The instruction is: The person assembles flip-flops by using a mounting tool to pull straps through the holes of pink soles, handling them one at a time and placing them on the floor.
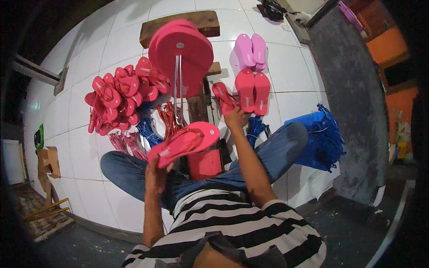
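In my left hand (pixel 157 176), the fingers are closed around the heel end of a red flip-flop (pixel 190 142) with a strap fitted. It is tilted above my lap, over a red block-like surface (pixel 205 164). My right hand (pixel 237 118) reaches forward and grips the near end of a second strapped flip-flop (pixel 223 94). Just right of that hand stands a pair of red soles (pixel 253 91) side by side. Straight ahead rises a tall stack of red soles (pixel 167 44), and a thin two-pronged metal tool (pixel 178 96) stands against it.
Strapped red flip-flops lie in a heap (pixel 114 96) at the left. Bundles of red straps (pixel 169 118) and blue straps (pixel 147 129) lie before my knees. Pink soles (pixel 250 51), a wooden beam (pixel 205 23) and a large blue strap pile (pixel 317 138) rest on the white tiles.
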Available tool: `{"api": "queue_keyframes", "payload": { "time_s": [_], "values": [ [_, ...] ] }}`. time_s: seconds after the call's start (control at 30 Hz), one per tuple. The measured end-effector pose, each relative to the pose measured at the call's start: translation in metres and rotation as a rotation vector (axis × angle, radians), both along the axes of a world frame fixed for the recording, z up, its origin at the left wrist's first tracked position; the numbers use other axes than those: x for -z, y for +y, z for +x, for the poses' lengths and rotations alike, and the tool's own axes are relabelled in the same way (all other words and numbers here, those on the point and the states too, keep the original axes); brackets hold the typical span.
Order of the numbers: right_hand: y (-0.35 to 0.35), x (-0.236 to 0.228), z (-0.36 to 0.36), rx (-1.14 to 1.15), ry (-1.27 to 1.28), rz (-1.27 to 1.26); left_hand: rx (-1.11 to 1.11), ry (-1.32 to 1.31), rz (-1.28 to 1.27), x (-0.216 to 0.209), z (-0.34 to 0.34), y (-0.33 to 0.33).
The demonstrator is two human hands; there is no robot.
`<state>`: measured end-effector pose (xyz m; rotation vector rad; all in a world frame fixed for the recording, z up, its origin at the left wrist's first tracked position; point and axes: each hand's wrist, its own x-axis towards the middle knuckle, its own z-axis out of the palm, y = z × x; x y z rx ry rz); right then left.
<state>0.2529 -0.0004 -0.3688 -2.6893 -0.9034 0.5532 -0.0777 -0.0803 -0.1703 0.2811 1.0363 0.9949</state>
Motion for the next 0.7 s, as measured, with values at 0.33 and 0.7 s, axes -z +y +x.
{"api": "queue_keyframes", "payload": {
  "time_s": [0.33, 0.7],
  "values": [
    [-0.019, 0.062, -0.015, -0.094, -0.211, -0.069, 0.174, -0.095, -0.19, 0.025, 0.016, -0.053],
    [-0.023, 0.041, -0.037, -0.299, -0.013, 0.087, 0.201, -0.133, -0.01, 0.04, 0.023, -0.029]
  ]
}}
